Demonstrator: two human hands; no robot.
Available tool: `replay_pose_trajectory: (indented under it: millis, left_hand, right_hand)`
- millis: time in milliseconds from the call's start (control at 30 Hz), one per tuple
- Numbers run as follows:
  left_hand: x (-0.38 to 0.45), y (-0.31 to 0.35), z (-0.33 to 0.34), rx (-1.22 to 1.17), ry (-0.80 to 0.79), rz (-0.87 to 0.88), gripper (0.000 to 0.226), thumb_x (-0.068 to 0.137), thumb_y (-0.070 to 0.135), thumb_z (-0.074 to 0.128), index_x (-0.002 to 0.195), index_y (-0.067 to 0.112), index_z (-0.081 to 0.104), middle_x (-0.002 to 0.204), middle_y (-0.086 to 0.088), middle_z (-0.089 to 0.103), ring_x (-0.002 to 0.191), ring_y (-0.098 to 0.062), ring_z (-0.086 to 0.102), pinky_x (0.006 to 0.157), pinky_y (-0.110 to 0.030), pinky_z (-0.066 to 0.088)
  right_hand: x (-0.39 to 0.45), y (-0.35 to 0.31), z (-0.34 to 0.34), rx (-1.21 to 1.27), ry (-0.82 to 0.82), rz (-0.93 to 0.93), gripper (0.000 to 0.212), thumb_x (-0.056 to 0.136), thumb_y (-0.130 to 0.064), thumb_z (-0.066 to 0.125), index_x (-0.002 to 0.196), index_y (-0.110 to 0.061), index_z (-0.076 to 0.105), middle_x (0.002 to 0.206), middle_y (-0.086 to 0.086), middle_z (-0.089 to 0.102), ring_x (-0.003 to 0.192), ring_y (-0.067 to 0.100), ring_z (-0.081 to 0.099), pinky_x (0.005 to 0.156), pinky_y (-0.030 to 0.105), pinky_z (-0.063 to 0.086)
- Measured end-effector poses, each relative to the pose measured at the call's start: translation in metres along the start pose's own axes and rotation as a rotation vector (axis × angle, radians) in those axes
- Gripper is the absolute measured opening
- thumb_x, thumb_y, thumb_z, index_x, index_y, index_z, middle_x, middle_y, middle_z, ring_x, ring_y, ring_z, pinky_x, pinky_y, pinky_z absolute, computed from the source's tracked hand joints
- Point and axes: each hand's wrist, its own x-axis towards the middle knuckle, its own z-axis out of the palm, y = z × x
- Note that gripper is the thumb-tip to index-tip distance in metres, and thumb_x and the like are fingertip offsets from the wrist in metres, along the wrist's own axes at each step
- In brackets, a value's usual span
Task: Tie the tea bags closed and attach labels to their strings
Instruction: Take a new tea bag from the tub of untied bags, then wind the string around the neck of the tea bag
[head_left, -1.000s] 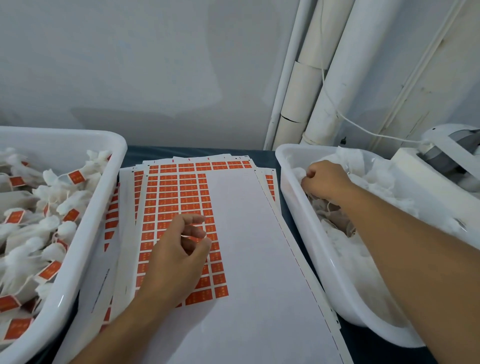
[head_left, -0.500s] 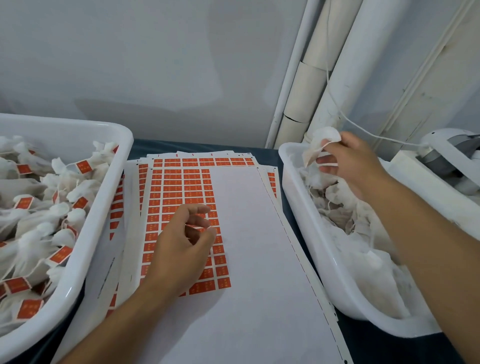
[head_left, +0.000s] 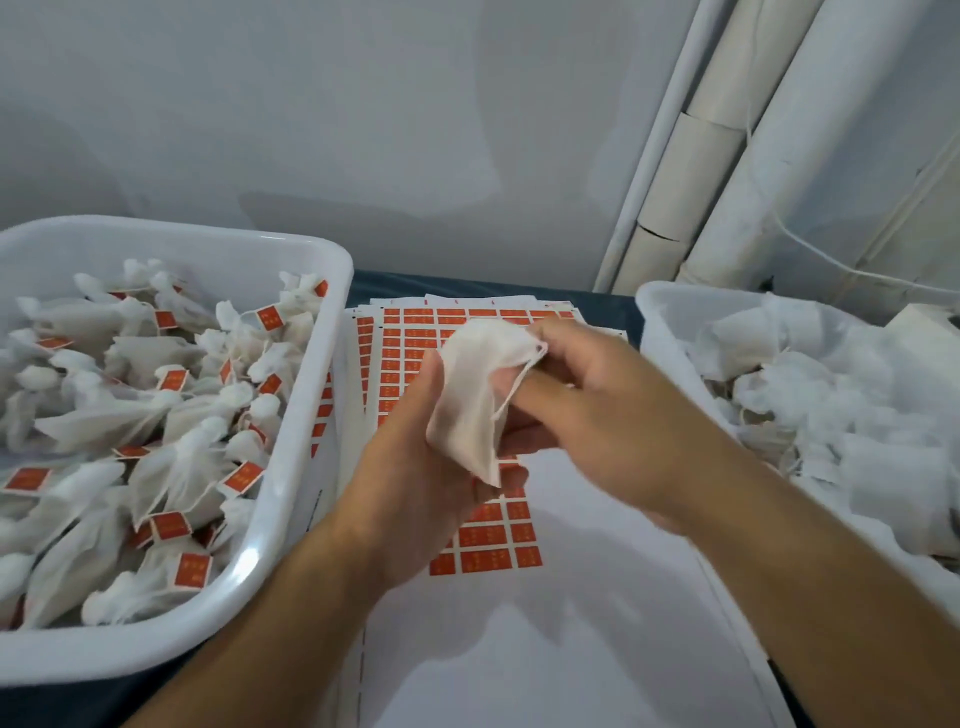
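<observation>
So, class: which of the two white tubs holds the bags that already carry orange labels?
The left tub; its bags carry orange labels, the right tub's none.

Small packing workshop — bins (head_left: 291, 519) of tea bags (head_left: 156, 415), label sheets (head_left: 488, 558).

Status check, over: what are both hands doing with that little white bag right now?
Left hand and right hand both grip one tea bag above the label sheets. Bag untied, string loose, no label. Nothing in the way.

Table setup

A dark table (head_left: 483, 288) is covered by label sheets (head_left: 597, 597), flanked by a left tub (head_left: 291, 499) and a right tub (head_left: 670, 322).
</observation>
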Motion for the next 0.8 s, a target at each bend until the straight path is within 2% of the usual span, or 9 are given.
replay_pose_trajectory:
  millis: [133,233,333,400,467,567,633,700,800]
  left_hand:
    - [0.002,0.001,-0.009,0.208,0.185,0.073,0.044,0.096,0.051,0.060,0.136,0.034,0.058,0.128,-0.001,0.071,0.118,-0.025,0.069,0.099,-0.044,0.056]
    - [0.005,-0.003,-0.012,0.251,0.322,0.111,0.036,0.091,0.051,0.064,0.126,0.041,0.065,0.122,0.004,0.074,0.114,-0.026,0.071,0.102,-0.049,0.054]
    - [0.007,-0.010,-0.017,0.389,0.527,0.174,0.024,0.089,0.065,0.060,0.110,0.054,0.066,0.105,0.012,0.077,0.097,-0.019,0.077,0.086,-0.044,0.062]
    - [0.008,-0.013,-0.018,0.488,0.623,0.221,0.028,0.085,0.072,0.055,0.105,0.057,0.064,0.097,0.020,0.076,0.087,-0.009,0.077,0.072,-0.031,0.064]
    - [0.009,-0.015,-0.016,0.569,0.661,0.263,0.035,0.082,0.073,0.053,0.107,0.053,0.064,0.095,0.026,0.074,0.086,0.000,0.075,0.061,-0.017,0.060]
    - [0.011,-0.018,-0.016,0.630,0.682,0.285,0.025,0.091,0.063,0.056,0.110,0.048,0.063,0.096,0.029,0.072,0.086,0.005,0.072,0.055,-0.008,0.052]
    - [0.011,-0.021,-0.016,0.656,0.669,0.272,0.023,0.093,0.059,0.057,0.112,0.046,0.064,0.098,0.027,0.073,0.089,0.005,0.072,0.059,-0.008,0.054]
    - [0.011,-0.023,-0.014,0.649,0.652,0.243,0.025,0.094,0.056,0.057,0.114,0.044,0.064,0.099,0.023,0.074,0.088,0.000,0.074,0.063,-0.013,0.059]
    - [0.007,-0.023,-0.010,0.622,0.578,0.178,0.024,0.094,0.056,0.054,0.114,0.045,0.061,0.094,0.023,0.075,0.082,-0.001,0.075,0.053,-0.012,0.054]
  right_hand:
    - [0.009,0.020,0.022,0.013,0.053,0.071,0.009,0.103,-0.038,0.057,0.110,-0.036,0.063,0.109,-0.016,0.071,0.097,0.014,0.073,0.087,0.035,0.062]
    - [0.018,0.037,0.025,0.098,0.062,0.102,0.011,0.103,-0.036,0.057,0.110,-0.036,0.065,0.106,-0.017,0.073,0.094,0.014,0.074,0.086,0.035,0.063]
    - [0.026,0.050,0.025,0.321,0.040,0.193,0.019,0.105,-0.037,0.051,0.114,-0.033,0.067,0.105,-0.014,0.075,0.094,0.016,0.075,0.085,0.038,0.063]
    - [0.030,0.057,0.024,0.404,0.048,0.220,0.029,0.105,-0.048,0.044,0.116,-0.033,0.067,0.106,-0.012,0.075,0.097,0.018,0.075,0.084,0.036,0.063]
    - [0.033,0.062,0.025,0.355,0.048,0.201,0.041,0.099,-0.062,0.037,0.112,-0.036,0.066,0.101,-0.014,0.075,0.094,0.015,0.075,0.082,0.033,0.062]
    - [0.031,0.066,0.026,0.021,0.090,0.029,0.041,0.089,-0.069,0.037,0.096,-0.039,0.063,0.089,-0.022,0.071,0.084,0.006,0.072,0.075,0.024,0.062]
    - [0.026,0.069,0.026,-0.075,0.147,-0.057,0.035,0.091,-0.064,0.043,0.088,-0.035,0.062,0.082,-0.021,0.069,0.079,0.005,0.069,0.069,0.019,0.058]
    - [0.023,0.074,0.024,-0.059,0.186,-0.061,0.031,0.094,-0.057,0.046,0.085,-0.033,0.062,0.076,-0.018,0.068,0.074,0.006,0.068,0.063,0.015,0.055]
    - [0.018,0.078,0.017,0.111,0.161,0.008,0.030,0.103,-0.039,0.052,0.079,-0.029,0.066,0.070,-0.008,0.067,0.064,0.011,0.066,0.061,0.016,0.054]
